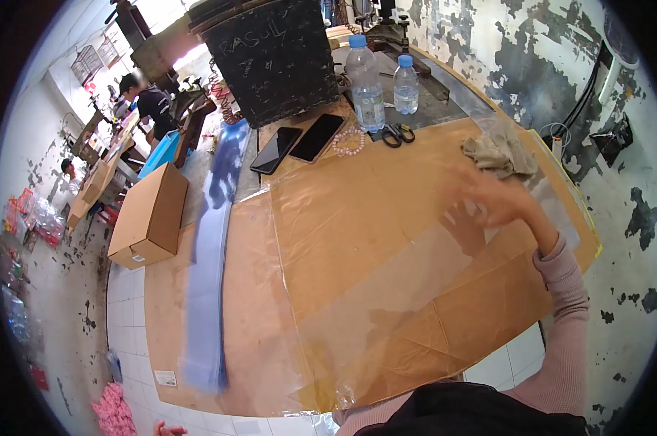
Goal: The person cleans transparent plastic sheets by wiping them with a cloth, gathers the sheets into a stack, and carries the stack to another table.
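Observation:
My right hand (495,202) is raised over the right side of the cardboard-covered table (343,240), blurred by motion. Its fingers are apart, with nothing seen in them, and its shadow falls just below. Closest to it lies a crumpled grey-beige cloth (501,151). Only the fingertips of my left hand (170,430) show at the bottom edge, off the table's near left side; they look apart and hold nothing visible. A long stack of bluish clear plastic strips (211,291) runs down the table's left part. A clear strip (386,291) lies diagonally across the middle.
Toward the back are two phones (276,150), a bead bracelet (349,142), black-handled scissors (398,135), a large bottle (366,87) and a small bottle (406,87). A black machine (270,62) stands behind. At left is a cardboard box (150,218); a person (154,109) sits farther off.

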The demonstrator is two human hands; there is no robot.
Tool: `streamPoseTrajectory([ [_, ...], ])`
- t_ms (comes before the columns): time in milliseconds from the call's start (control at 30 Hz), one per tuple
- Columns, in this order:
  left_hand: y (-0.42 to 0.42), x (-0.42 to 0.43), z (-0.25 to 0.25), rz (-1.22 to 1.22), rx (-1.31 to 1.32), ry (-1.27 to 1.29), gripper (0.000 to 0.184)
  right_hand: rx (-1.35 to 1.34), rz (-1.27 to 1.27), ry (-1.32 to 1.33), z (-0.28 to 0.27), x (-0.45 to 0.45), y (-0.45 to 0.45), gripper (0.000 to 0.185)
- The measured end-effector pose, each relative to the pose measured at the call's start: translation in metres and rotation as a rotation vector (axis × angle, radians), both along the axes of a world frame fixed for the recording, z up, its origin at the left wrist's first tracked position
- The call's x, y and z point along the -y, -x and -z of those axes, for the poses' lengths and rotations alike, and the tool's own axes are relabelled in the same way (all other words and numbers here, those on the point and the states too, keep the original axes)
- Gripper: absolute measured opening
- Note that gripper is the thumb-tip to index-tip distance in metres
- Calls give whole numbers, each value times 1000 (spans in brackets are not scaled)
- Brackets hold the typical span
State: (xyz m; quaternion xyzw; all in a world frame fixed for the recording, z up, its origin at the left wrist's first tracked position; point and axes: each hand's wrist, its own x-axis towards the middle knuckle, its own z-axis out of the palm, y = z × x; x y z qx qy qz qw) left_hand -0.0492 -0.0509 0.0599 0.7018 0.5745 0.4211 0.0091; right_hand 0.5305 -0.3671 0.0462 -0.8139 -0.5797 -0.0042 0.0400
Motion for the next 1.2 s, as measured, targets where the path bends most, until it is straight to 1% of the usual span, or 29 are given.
streamPoseTrajectory([
  [67,7,-6,-1,45,57,36,30,-114,-19,158,-5,-9,17,75],
  [100,12,-11,-1,64,86,55,31,-106,47,212,-6,-13,20,74],
  [133,27,-23,7,129,175,54,31,-96,115,266,-7,-16,22,74],
  [233,42,-41,10,197,325,-25,31,-173,53,214,5,-18,9,64],
  [267,42,-44,9,196,420,-52,30,-103,40,57,7,-15,-3,59],
  [333,46,-53,11,180,458,-257,31,28,18,-248,6,-6,-34,50],
  [367,46,-56,16,173,476,-355,32,144,92,-411,-1,-6,-44,44],
  [400,43,-56,24,156,462,-366,29,258,169,-571,-8,-5,-53,38],
  [467,29,-53,50,119,432,-388,23,360,284,-629,-20,1,-72,46],
  [500,21,-49,62,99,419,-405,21,418,281,-593,-20,4,-77,46],
  [567,-8,-16,88,495,276,-275,21,531,265,-530,-10,8,-89,49],
  [600,-20,-3,98,591,224,-170,11,455,376,-410,0,15,-96,50],
  [633,-31,11,103,683,172,-58,10,377,481,-284,18,27,-103,52],
  [700,-59,40,103,711,74,196,11,448,517,-211,67,51,-124,47],
  [733,-63,45,103,702,63,214,12,591,450,-274,88,61,-134,41],
  [833,-68,52,101,699,71,254,20,375,636,-380,95,69,-151,32],
  [900,-67,45,94,730,129,241,27,315,645,-447,95,74,-159,32],
  [933,-62,42,85,767,95,277,40,284,648,-488,90,67,-161,33],
  [967,-60,42,81,714,278,415,42,242,570,-591,76,48,-144,32],
  [1033,-60,46,74,588,651,675,48,142,412,-784,26,-9,-57,29],
  [1067,-65,46,67,488,675,748,55,10,335,-742,7,-35,-14,28],
  [1100,-69,43,72,432,534,735,63,-120,264,-697,-14,-60,34,27],
  [1133,-81,45,71,393,259,626,67,-317,415,-419,-42,-84,86,28],
  [1167,-94,51,71,359,-10,512,71,-217,128,-561,-27,-102,113,30],
  [1200,-102,55,73,353,-21,523,71,-93,-159,-675,-11,-120,140,34],
])
